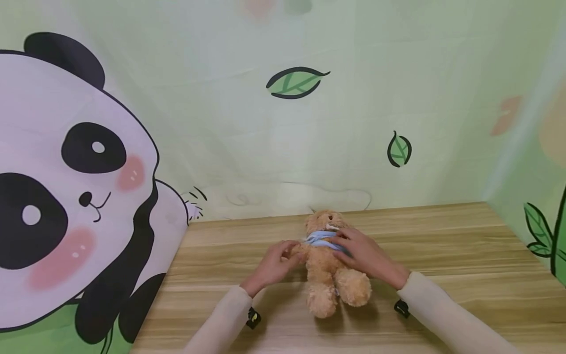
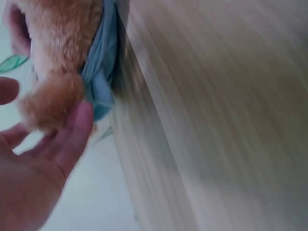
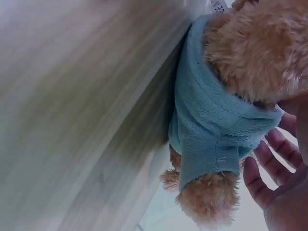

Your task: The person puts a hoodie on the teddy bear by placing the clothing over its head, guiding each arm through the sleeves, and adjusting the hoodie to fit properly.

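Observation:
A light brown plush teddy bear (image 1: 323, 265) lies on its back on the wooden table, head toward the wall and legs toward me. Its light blue shirt (image 3: 216, 120) is bunched up around the chest, leaving the belly bare. My left hand (image 1: 276, 265) holds the bear's arm (image 2: 55, 101) between thumb and fingers, beside the shirt. Over the other side of the chest, my right hand (image 1: 364, 253) pinches the shirt's lower edge between thumb and forefinger, its other fingers spread. A furry paw (image 3: 209, 197) pokes out of the sleeve on that side.
The wood-grained table (image 1: 212, 275) reaches back to a pale green cloth backdrop (image 1: 212, 128) printed with leaves. A large printed panda (image 1: 110, 182) fills the left side. A white tag (image 3: 219, 6) shows near the bear in the right wrist view.

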The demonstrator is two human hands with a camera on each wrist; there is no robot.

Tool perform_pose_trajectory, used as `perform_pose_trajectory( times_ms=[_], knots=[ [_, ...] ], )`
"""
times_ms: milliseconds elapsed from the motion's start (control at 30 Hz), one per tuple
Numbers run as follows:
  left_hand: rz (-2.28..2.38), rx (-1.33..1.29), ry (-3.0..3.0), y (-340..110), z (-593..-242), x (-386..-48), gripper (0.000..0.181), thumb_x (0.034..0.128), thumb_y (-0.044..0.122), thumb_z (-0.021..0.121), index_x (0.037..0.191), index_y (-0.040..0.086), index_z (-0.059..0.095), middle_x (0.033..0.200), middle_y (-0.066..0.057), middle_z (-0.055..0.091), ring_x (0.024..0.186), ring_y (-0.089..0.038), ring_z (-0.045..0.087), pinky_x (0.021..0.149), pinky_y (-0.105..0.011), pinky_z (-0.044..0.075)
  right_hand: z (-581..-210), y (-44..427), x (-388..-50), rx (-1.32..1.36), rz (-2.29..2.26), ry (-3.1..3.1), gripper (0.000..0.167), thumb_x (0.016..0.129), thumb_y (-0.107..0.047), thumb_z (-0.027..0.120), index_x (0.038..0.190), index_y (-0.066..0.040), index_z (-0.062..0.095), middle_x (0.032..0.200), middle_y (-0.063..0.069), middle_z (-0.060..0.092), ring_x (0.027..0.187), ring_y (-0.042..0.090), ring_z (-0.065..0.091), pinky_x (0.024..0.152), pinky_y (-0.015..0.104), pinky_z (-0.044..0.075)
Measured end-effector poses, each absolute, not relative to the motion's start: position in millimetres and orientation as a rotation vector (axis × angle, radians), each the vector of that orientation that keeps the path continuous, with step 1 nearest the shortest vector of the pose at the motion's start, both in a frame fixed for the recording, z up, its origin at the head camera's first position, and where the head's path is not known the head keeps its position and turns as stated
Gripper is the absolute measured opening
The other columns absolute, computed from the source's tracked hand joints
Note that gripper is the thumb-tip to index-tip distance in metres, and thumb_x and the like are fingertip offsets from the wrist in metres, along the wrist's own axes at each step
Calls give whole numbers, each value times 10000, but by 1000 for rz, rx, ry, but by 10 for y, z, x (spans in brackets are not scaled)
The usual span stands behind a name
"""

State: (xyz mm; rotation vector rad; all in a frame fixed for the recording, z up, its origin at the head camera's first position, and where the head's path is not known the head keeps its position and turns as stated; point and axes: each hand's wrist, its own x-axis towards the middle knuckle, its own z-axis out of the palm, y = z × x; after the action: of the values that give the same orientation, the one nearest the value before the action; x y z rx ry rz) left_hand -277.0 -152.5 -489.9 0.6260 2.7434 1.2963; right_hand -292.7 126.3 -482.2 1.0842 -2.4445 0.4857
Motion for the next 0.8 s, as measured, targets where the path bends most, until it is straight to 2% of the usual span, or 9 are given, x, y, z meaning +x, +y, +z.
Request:
perform_pose_trajectory(
  times_ms=[67,167,267,433,533,667,800],
  knots=[
    [1426,574,2606,-1587,-4919,-2781,406,1025,169,451,1417,69,480,1348,-222,541,1074,-324,627,845,-437,564,-4819,1250,-2948,1084,482,-2467,274,930,-273,679,1162,-131,713,1039,18,621,894,155,586,724,347,504],
    [1565,514,2461,-1644,-4942,-2789,423,1028,72,394,1447,23,427,1416,-281,462,1078,-392,625,856,-488,563,-4815,1237,-2974,1088,502,-2467,218,930,-255,682,1106,-134,727,1018,6,621,894,155,593,733,346,513],
    [1555,534,2466,-1654,-4964,-2799,394,1030,79,465,1417,1,464,1429,-274,460,1061,-396,643,846,-461,572,-4811,1219,-2986,1093,519,-2477,212,934,-230,673,1112,-125,722,1006,8,632,879,160,593,724,348,507],
    [1501,560,2529,-1601,-4977,-2816,421,977,117,589,1384,38,516,1402,-227,507,1062,-337,658,825,-342,584,-4820,1195,-2986,1117,516,-2484,262,937,-192,660,1170,-79,700,997,45,644,866,192,599,731,372,501],
    [1513,577,2566,-1552,-4978,-2834,386,942,105,641,1319,53,581,1314,-182,588,1051,-287,656,850,-301,567,-4833,1193,-2980,1112,528,-2494,263,937,-185,660,1174,-76,697,1005,48,650,883,203,611,744,383,509],
    [1511,660,2612,-1471,-4967,-2876,274,885,114,716,1153,63,690,1165,-120,653,998,-243,647,860,-296,561,-4842,1194,-2964,1107,550,-2516,277,947,-191,649,1204,-95,685,1067,51,666,977,232,633,801,413,530],
    [1431,776,2626,-1401,-4960,-2925,160,853,150,754,1000,99,718,1214,-86,624,1101,-249,609,880,-323,553,-4850,1195,-2951,1114,560,-2528,289,951,-197,645,1227,-117,675,1107,56,668,1014,244,640,819,429,535]
  ],
)
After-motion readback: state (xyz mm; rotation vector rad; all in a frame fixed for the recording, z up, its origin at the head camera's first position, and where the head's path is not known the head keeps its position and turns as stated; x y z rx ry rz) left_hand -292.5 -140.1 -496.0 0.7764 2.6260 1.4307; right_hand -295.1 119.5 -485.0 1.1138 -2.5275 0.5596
